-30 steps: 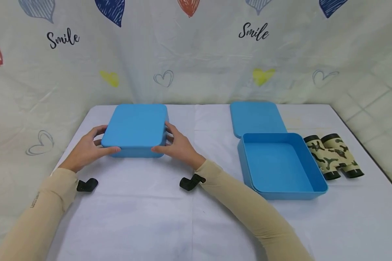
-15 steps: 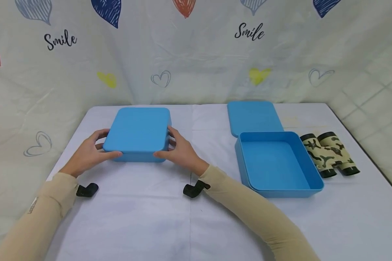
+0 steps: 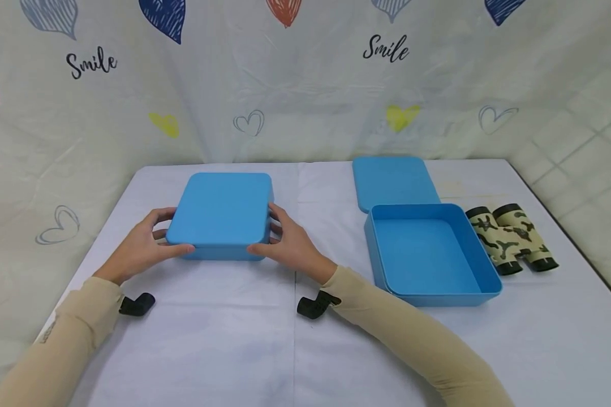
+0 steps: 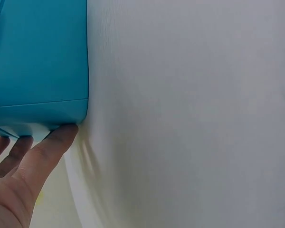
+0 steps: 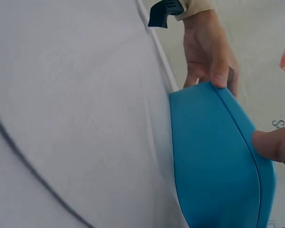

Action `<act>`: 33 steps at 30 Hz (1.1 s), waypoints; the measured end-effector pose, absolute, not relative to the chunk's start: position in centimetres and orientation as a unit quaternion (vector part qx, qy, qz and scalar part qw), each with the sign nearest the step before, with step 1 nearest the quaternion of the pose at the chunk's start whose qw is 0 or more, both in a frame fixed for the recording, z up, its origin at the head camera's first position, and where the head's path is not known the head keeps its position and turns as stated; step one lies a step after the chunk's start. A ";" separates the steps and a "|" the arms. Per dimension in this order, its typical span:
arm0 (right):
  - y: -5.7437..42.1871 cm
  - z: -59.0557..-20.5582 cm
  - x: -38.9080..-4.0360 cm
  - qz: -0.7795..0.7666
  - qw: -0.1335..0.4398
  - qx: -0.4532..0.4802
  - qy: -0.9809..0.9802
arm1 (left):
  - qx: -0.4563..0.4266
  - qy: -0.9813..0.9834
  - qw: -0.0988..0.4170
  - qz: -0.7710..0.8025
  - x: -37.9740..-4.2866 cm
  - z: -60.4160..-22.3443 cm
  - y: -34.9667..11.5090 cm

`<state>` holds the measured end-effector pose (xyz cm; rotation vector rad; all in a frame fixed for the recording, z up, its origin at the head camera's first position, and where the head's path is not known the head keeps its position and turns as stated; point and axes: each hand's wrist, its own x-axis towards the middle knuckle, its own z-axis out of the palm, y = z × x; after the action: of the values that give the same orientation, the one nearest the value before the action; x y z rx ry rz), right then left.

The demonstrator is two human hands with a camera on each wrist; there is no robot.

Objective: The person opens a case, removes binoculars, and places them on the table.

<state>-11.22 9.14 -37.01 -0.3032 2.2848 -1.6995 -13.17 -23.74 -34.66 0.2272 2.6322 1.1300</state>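
Note:
A closed blue box (image 3: 224,209) with a rounded lid is on the left half of the table, between both hands. My left hand (image 3: 140,246) grips its left side, the thumb at the front corner and the fingers along the side. Opposite it, my right hand (image 3: 295,246) holds the right side the same way, its thumb on the front. In the right wrist view, the seam of the lid shows on the box (image 5: 218,156), and the left hand (image 5: 211,52) is at the far end. The box's back side is hidden.
An open blue box (image 3: 433,254) stands to the right, nothing inside it. Behind it lies a flat blue lid (image 3: 394,181), partly covered by that box. Camouflage binoculars (image 3: 511,240) lie near the right table edge. A printed curtain (image 3: 310,85) hangs behind the white-covered table (image 3: 224,350).
Both hands have moved the closed box a little to the right and nearer to me, keeping their hold on it. The open box, loose lid and binoculars have stayed put.

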 end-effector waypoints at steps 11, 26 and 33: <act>9.9 -37.2 -10.1 -0.581 0.144 -0.105 0.794 | 0.091 0.907 0.127 0.391 -12.0 -34.6 -23.2; 10.7 -36.6 -8.1 -0.577 0.135 -0.117 0.797 | 0.100 0.907 0.123 0.390 -10.6 -34.5 -22.5; 11.1 -36.7 -7.4 -0.578 0.132 -0.121 0.796 | 0.100 0.907 0.124 0.389 -10.0 -34.5 -22.2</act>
<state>-7.44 11.15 -36.73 -0.3508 2.3119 -1.6768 -10.00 -22.21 -34.49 0.2922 2.6458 1.1342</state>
